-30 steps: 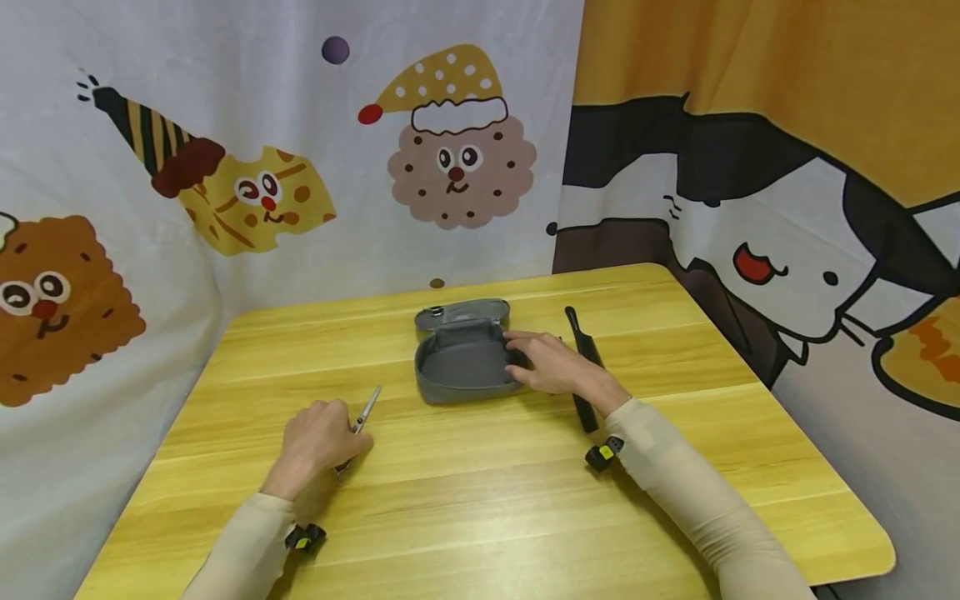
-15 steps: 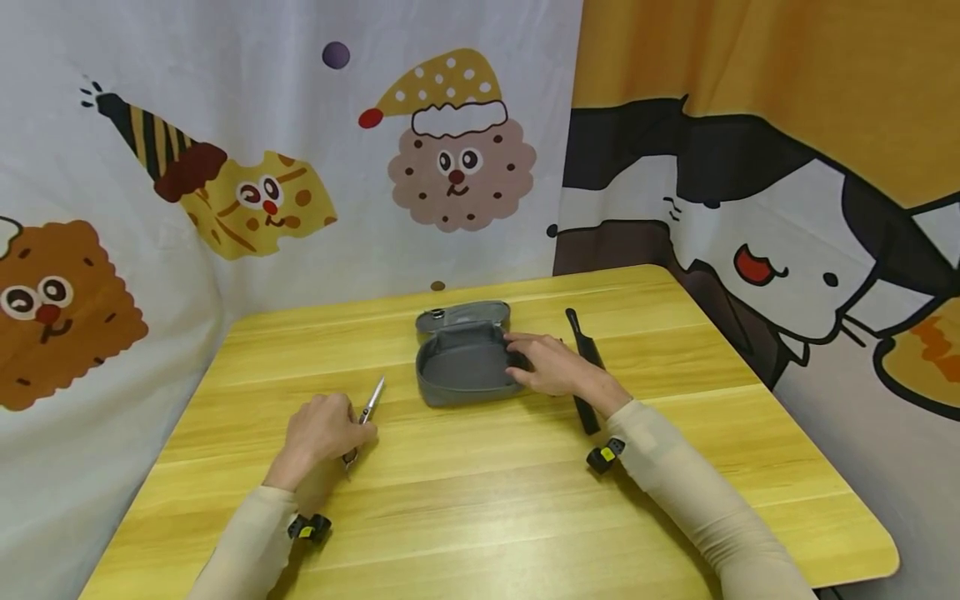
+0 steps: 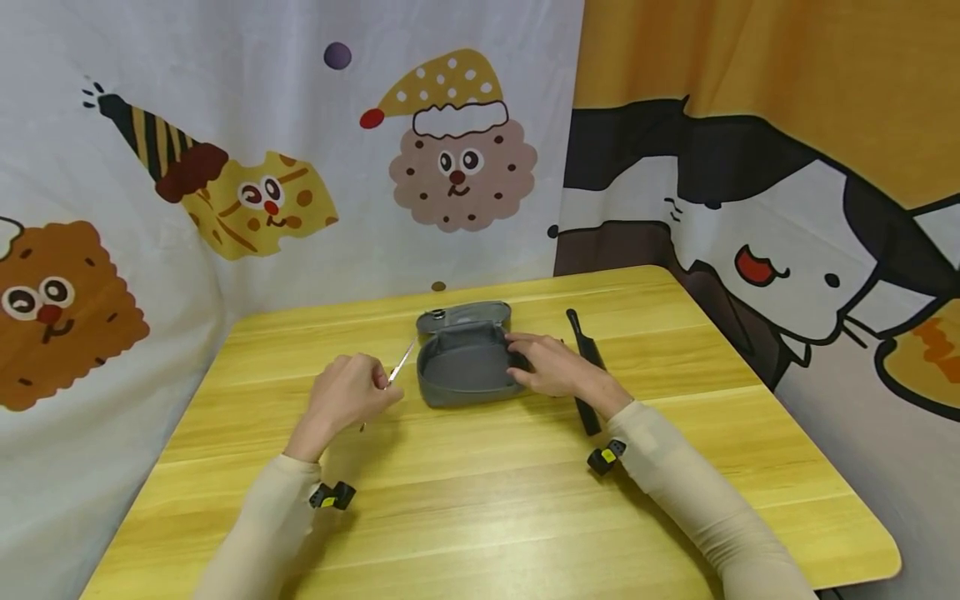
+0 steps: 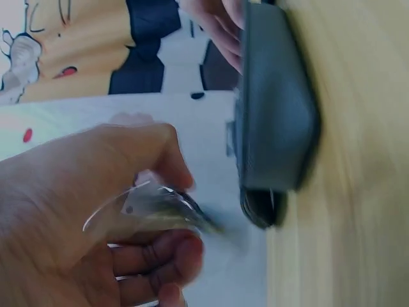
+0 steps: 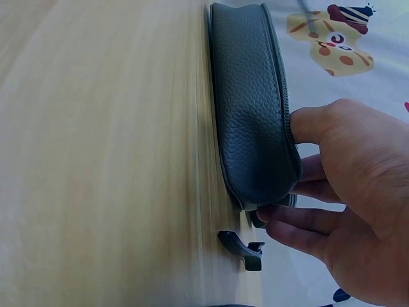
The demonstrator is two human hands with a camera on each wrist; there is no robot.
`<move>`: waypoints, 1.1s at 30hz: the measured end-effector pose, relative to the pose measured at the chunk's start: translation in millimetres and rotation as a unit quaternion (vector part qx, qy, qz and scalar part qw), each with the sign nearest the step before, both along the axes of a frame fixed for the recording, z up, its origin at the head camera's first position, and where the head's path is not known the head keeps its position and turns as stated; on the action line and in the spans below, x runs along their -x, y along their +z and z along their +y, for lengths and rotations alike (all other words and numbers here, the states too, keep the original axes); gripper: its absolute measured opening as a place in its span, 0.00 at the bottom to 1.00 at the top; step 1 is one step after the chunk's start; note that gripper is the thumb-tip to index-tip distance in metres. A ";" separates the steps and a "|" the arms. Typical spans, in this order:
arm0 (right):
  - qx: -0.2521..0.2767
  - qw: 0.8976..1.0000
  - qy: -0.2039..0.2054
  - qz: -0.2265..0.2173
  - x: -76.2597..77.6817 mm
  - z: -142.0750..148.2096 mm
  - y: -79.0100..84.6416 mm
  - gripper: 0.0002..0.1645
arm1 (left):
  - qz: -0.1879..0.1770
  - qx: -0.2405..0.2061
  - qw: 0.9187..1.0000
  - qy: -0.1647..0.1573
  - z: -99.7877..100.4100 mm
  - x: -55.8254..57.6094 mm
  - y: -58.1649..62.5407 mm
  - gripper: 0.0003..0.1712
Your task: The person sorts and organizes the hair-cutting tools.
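The left grip (image 3: 347,393) pinches shiny scissors (image 3: 401,364) above the worktop (image 3: 465,508) — they look light, hard and slippery, so hold the handles. The right grip (image 3: 555,368) holds the grey case (image 3: 459,399) by its right rim — probably soft.

Toward the far edge of the table (image 3: 465,525), the grey zippered case (image 5: 250,102) looks like pebbled, matt leather with a smooth lining (image 3: 468,367). The scissors (image 3: 402,362) are shiny metal. Nearer the right edge, the black comb (image 3: 590,355) looks like matt plastic. The table shows wood grain under a soft sheen; beyond its far edge hang creased cloth backdrops (image 3: 277,75).
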State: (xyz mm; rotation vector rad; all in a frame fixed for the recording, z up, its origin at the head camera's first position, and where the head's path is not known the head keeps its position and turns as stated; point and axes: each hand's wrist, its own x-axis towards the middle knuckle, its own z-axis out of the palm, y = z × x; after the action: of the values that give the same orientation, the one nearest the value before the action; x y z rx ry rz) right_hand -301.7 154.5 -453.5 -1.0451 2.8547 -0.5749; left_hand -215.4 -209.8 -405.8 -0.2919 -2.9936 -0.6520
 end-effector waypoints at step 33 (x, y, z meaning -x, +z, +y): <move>0.007 1.000 0.002 0.004 -0.1 5.1 9.8 0.36 | 0.012 -0.084 0.988 -0.129 41.6 24.9 32.5 0.23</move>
State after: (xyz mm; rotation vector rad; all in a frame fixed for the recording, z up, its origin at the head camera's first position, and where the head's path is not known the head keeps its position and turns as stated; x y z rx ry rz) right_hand -301.6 159.6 -443.6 -1.0572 2.8587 -0.5926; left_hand -240.4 -168.2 -373.3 -0.6761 -2.8796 -0.9083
